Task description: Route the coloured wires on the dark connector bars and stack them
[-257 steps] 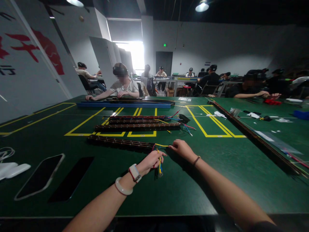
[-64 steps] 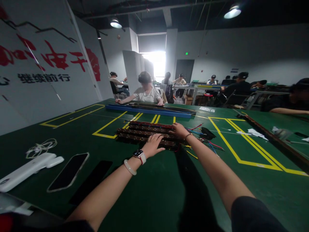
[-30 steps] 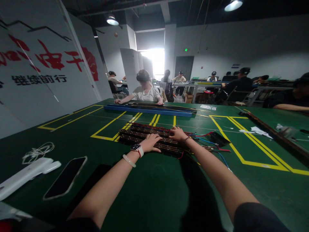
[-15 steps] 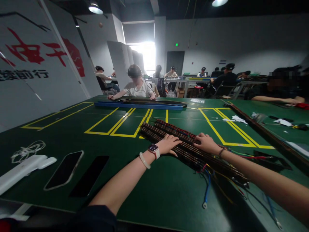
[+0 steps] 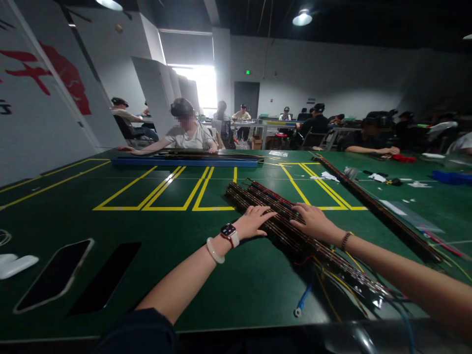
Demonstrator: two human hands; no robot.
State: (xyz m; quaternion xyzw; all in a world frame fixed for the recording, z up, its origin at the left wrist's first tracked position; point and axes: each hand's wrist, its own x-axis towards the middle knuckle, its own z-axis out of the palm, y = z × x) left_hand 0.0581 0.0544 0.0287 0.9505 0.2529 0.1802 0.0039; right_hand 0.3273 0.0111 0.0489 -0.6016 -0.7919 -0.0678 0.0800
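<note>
A bundle of long, dark strips with coppery lines along them [image 5: 285,236] lies at a slant on the green table in front of me. Across its left edge rests my left hand [image 5: 252,221], fingers stretched out and thumb apart. My right hand [image 5: 315,223] is on the right side of the bundle, its fingers spread over the strips. Coloured wires come out of the bundle's near end, among them a blue wire with a ring terminal [image 5: 298,310]. Part of the bundle is hidden beneath both hands and the right forearm.
Two phones, one pale-edged [image 5: 55,275] and one dark [image 5: 106,278], lie at my left. Yellow tape [image 5: 165,209] marks the green table [image 5: 206,295]. Another long strip [image 5: 376,204] lies to the right. Opposite, a person [image 5: 190,128] sits behind a blue tray [image 5: 184,162].
The view has turned to the right. My right hand's fingers were curled at the strips and are now stretched out over them. My left hand stays flat on the bundle.
</note>
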